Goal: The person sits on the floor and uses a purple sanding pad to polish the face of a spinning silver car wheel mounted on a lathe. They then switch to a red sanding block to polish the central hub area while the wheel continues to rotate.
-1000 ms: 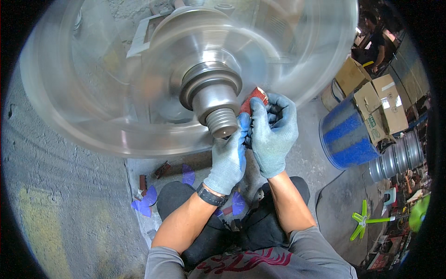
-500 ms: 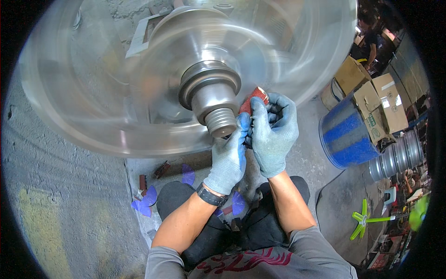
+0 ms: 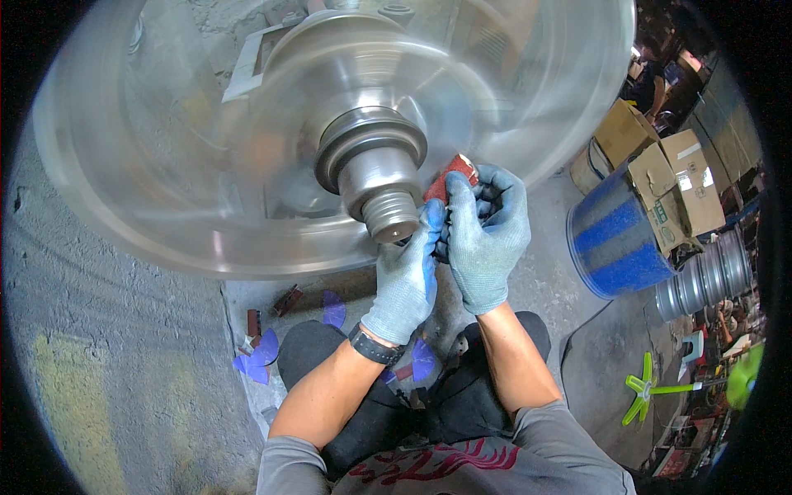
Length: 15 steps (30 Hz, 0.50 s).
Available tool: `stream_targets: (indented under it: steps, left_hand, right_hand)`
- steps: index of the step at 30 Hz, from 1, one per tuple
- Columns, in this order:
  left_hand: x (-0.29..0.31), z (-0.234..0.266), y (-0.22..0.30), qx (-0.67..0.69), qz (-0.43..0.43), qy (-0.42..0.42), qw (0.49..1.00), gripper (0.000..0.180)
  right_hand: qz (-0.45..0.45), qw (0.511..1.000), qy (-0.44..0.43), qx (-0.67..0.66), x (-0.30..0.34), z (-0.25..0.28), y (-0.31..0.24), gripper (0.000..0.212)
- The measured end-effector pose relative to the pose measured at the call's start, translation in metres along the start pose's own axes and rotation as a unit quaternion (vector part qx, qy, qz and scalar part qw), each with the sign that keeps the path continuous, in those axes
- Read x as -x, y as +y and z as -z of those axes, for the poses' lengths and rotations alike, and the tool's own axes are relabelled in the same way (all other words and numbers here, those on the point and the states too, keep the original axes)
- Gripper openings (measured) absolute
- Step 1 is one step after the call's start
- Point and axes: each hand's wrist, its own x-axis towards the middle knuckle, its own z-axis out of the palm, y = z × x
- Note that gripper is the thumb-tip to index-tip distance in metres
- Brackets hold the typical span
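A large metal wheel (image 3: 214,256), blurred by spinning, stands in front of me. From its centre juts a shiny hub with a threaded end (image 3: 390,216). My right hand (image 3: 488,239), in a grey-blue glove, is closed on a folded piece of red sandpaper (image 3: 450,179) just right of the hub, close to the wheel's face. My left hand (image 3: 404,285), gloved alike, is closed beside the threaded end. Its thumb points up by the lower end of the sandpaper; its other fingers are mostly hidden, and what they hold cannot be made out. Both hands touch.
Purple fan-shaped pieces (image 3: 334,309) and dark red blocks (image 3: 253,322) lie on the floor by my knees. A blue drum (image 3: 615,239) with cardboard boxes (image 3: 672,186) stands right, near a ribbed metal cylinder (image 3: 709,276) and a green-legged stand (image 3: 641,388). Another person (image 3: 652,82) is far right.
The wheel keeps spinning, its blurred streaks shifted. My hands and the sandpaper stay in nearly the same place.
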Motion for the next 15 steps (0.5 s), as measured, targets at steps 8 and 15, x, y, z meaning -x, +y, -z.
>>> stream_targets:
  steps: [8, 15]
  left_hand:
    - [0.0, -0.014, 0.017, 0.106, 0.038, 0.06, 0.992, 0.037]
    - [-0.004, -0.005, 0.016, 0.126, 0.154, 0.018, 0.98, 0.046]
  right_hand:
    - [-0.004, 1.0, 0.003, -0.008, 0.001, 0.002, 0.001, 0.029]
    - [0.0, 1.0, 0.001, 0.006, 0.0, 0.002, 0.003, 0.03]
